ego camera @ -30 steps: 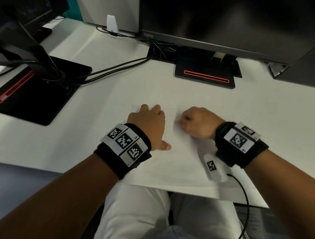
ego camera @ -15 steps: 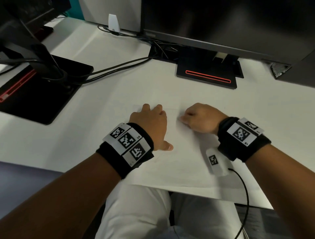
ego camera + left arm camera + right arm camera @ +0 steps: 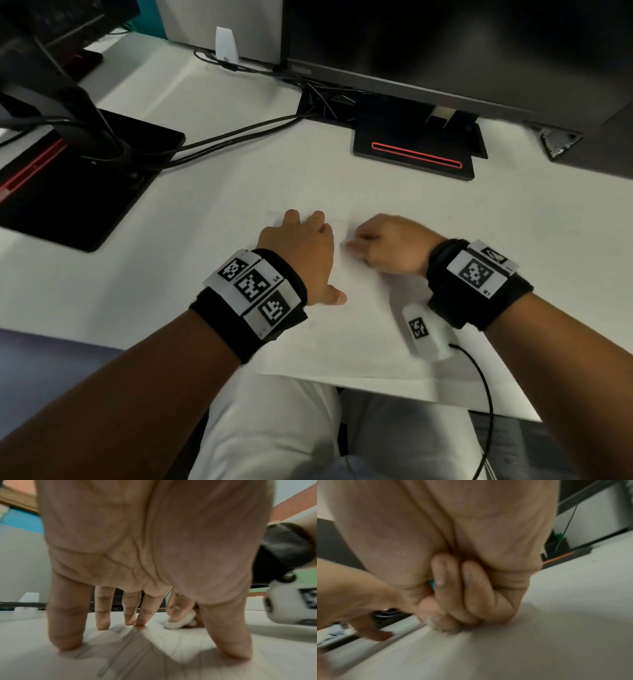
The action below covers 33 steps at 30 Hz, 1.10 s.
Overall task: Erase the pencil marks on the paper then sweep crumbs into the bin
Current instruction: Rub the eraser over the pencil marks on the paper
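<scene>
Both wrists are wearing black straps [image 3: 479,301] carrying white plates printed with black square codes [image 3: 255,286]; a white tagged camera pod [image 3: 423,330] is trailing a thin black cable [image 3: 486,394]. Legs are wearing white trousers [image 3: 274,428]. Forearms bare.

An office desk: a white tabletop [image 3: 205,219] carries two dark monitors, one [image 3: 445,51] straight ahead on a black stand base [image 3: 414,154] with a red-outlined slot, another [image 3: 51,31] at left, with black cables [image 3: 239,132] trailing between them
</scene>
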### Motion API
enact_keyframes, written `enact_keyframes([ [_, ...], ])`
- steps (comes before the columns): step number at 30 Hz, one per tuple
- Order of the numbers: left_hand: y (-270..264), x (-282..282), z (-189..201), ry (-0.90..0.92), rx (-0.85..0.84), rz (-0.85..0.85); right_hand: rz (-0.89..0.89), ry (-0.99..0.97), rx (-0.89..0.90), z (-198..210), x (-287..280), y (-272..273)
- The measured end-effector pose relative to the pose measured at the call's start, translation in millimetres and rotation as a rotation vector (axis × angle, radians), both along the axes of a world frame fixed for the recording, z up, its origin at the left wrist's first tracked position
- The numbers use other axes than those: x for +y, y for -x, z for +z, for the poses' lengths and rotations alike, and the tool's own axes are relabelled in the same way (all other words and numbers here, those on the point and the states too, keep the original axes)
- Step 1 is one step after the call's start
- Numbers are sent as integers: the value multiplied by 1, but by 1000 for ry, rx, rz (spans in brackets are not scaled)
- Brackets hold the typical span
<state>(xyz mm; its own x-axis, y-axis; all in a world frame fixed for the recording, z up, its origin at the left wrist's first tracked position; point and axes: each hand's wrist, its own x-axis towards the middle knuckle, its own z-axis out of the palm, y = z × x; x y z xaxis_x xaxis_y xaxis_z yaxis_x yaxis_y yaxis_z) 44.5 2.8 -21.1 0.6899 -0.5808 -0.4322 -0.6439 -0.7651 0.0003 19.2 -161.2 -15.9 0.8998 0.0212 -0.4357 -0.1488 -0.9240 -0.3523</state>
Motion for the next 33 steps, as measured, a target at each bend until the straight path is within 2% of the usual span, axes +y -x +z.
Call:
enact_keyframes([
  [2,0,0,0,-3,2,1,-28,43,-49,2,-1,-2],
  [5,1,1,-1,5,-6,-1,104,10,22,-4,12,5],
  [9,0,-1,0,-20,-2,0,-47,48,-44,2,1,-4],
  [13,0,1,-1,4,-4,-5,79,3,11,-7,18,4],
  [17,0,1,-1,-7,-6,-4,-77,34,-55,-3,6,-5],
  [22,0,2,-1,-9,-13,-7,8,12,9,-6,19,11],
  [26,1,4,0,-19,-2,4,-238,74,-77,-5,-15,7],
  [27,2,4,1,-25,-6,-4,-309,2,-103,-4,-19,10],
  [28,1,5,1,-29,-8,-17,-402,-161,-133,-3,-18,14],
  [30,0,8,3,-35,3,-44,-664,-722,-99,0,-1,26],
  [32,-2,12,5,-31,36,-72,-842,-1228,118,-2,22,36],
  [33,-4,14,7,-27,59,-82,-847,-1354,236,-9,31,37],
])
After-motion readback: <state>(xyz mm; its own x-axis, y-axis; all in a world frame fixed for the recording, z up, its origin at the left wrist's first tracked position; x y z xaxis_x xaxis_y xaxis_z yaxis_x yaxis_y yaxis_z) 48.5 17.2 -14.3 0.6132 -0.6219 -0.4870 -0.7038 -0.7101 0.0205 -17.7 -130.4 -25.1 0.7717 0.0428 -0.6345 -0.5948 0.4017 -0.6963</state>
